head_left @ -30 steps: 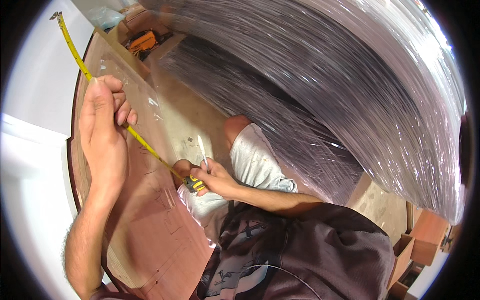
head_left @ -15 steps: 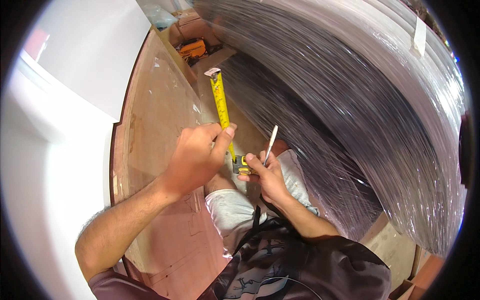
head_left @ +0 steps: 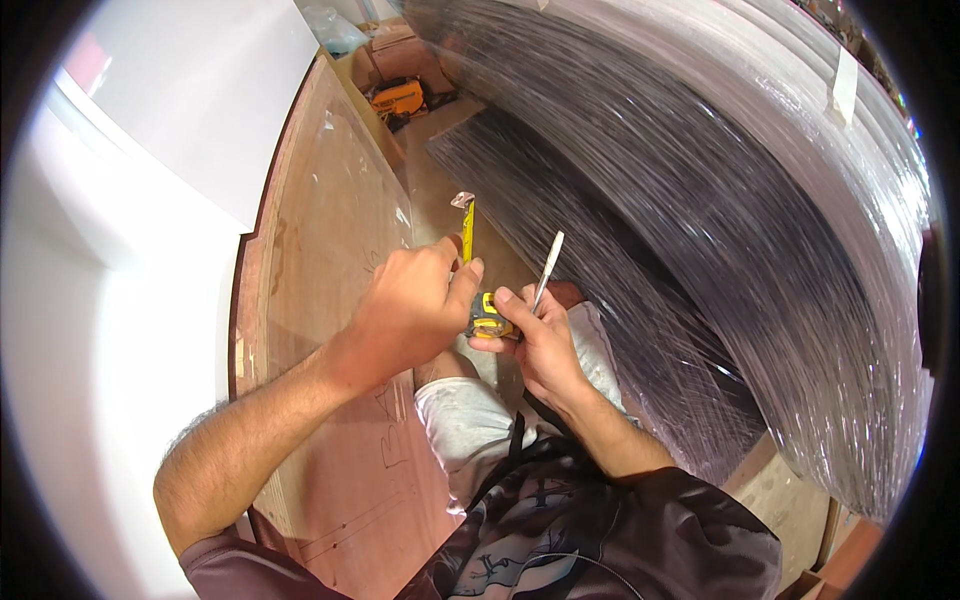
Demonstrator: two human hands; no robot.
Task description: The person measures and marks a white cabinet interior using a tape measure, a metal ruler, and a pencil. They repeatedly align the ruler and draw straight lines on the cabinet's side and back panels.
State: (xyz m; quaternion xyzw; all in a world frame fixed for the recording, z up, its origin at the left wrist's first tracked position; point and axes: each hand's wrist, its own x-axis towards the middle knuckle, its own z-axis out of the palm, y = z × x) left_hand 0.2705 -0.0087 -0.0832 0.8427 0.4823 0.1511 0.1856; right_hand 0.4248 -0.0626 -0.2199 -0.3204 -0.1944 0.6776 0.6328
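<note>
My left hand pinches the yellow blade of a tape measure between thumb and fingers. A short length of blade with a metal end hook sticks up beyond the fingertips. Just below, my right hand grips the black and yellow tape measure case. A slim marker with a white end is also tucked in my right hand, slanting upward. Both hands are close together above my lap, and the blade between them is mostly hidden behind my left hand.
On my left lies a plywood panel with pencil marks, beside a white wall. A large bundle in clear stretch film curves along my right. Farther ahead on the floor sits an orange and black tool near cardboard.
The blade has drawn back, so much less of it shows above my left hand. My left hand has come slightly nearer the case. The view has shifted a little.
</note>
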